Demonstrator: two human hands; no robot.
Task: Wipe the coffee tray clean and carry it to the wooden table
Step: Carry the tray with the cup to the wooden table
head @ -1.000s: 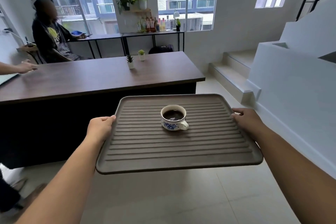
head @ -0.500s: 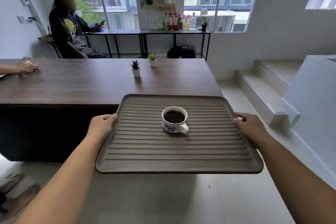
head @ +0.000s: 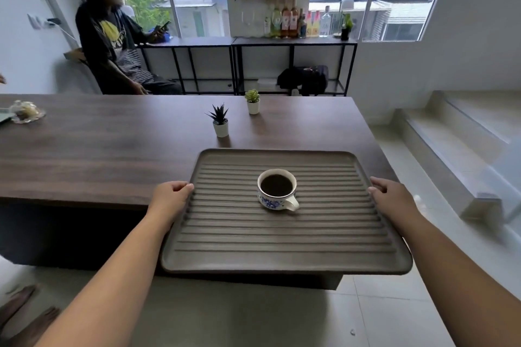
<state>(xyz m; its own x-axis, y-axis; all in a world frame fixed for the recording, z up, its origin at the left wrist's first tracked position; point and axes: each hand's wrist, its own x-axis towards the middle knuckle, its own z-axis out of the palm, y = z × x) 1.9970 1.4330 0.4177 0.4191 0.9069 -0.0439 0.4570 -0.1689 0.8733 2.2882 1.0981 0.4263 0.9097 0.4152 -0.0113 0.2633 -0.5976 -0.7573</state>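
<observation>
So both hands are on the tray (head: 282, 248), one per side. The left hand (head: 170, 198) is curled over the left rim with the fingers wrapped onto the edge, and the right hand (head: 390, 197) is clamped on the right rim the same way. The tray's a grey-brown ribbed thing, held level, with its far end over the near edge of the dark wooden counter (head: 98, 149) and its near end over the floor; can't tell if it's touching the wood. A white cup (head: 277, 190) with blue pattern sits upright around the middle of the tray, full of dark coffee, handle pointing toward the near right. Two little potted succulents stand on the counter just past the tray: a spiky dark one (head: 220, 121) and a pale green one (head: 253, 101) behind it. A glass dish (head: 25, 113) sits at the far left. Someone sits beyond the counter by the window holding a phone.
</observation>
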